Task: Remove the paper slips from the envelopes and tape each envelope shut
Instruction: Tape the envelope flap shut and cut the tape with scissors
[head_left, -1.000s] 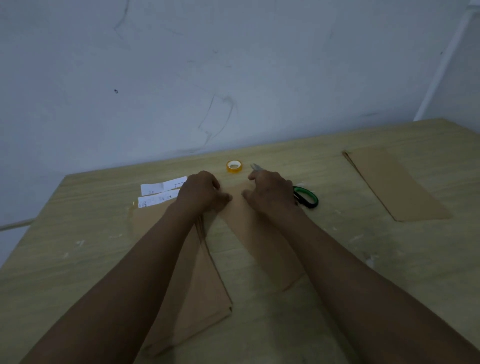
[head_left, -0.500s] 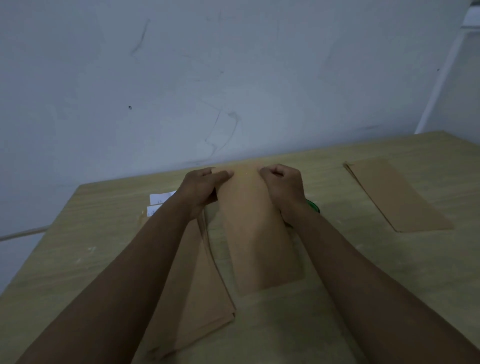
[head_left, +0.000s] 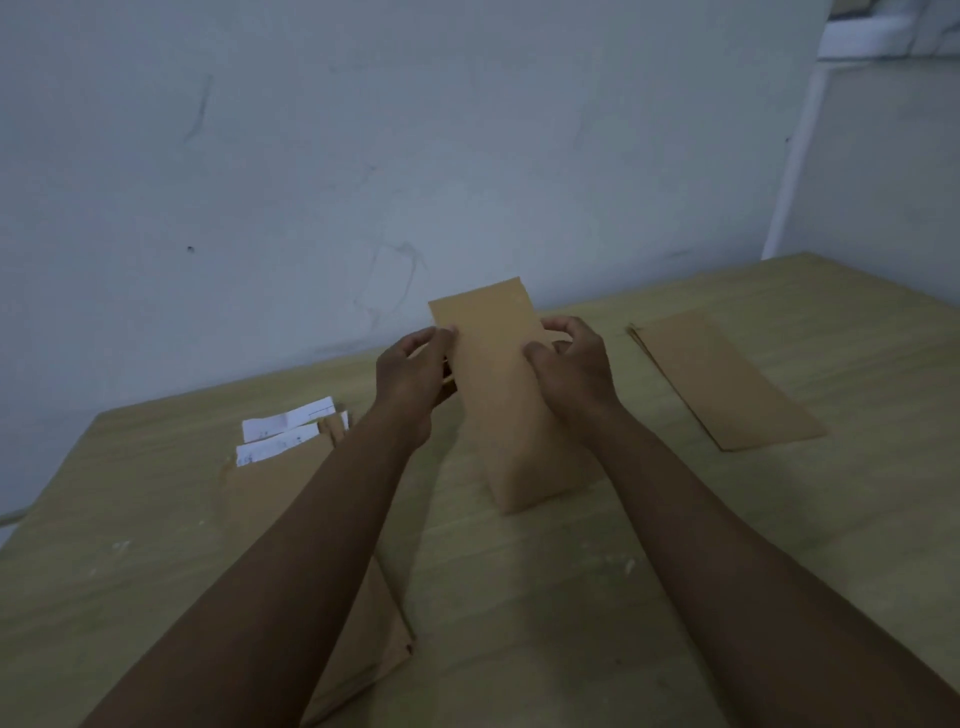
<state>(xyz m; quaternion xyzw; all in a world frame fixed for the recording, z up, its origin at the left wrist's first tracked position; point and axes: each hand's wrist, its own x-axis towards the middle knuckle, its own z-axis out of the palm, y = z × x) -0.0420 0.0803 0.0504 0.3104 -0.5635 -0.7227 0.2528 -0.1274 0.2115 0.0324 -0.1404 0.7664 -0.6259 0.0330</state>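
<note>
A long brown envelope (head_left: 511, 405) is tilted up off the wooden table (head_left: 571, 597), its far end raised toward the wall. My left hand (head_left: 410, 371) pinches its left edge near the top and my right hand (head_left: 574, 371) grips its right edge. A pile of brown envelopes (head_left: 270, 483) lies to the left under my left forearm, with white paper slips (head_left: 283, 434) sticking out at its far end. The tape roll and scissors are hidden behind my hands and the raised envelope.
Another flat stack of brown envelopes (head_left: 727, 379) lies at the right of the table. A grey wall stands just behind the table's far edge. The table's left corner is near the slips.
Both hands have lifted the envelope's far end off the table and tilted it upright. It lay flat a second ago. The camera view has also shifted upward.
</note>
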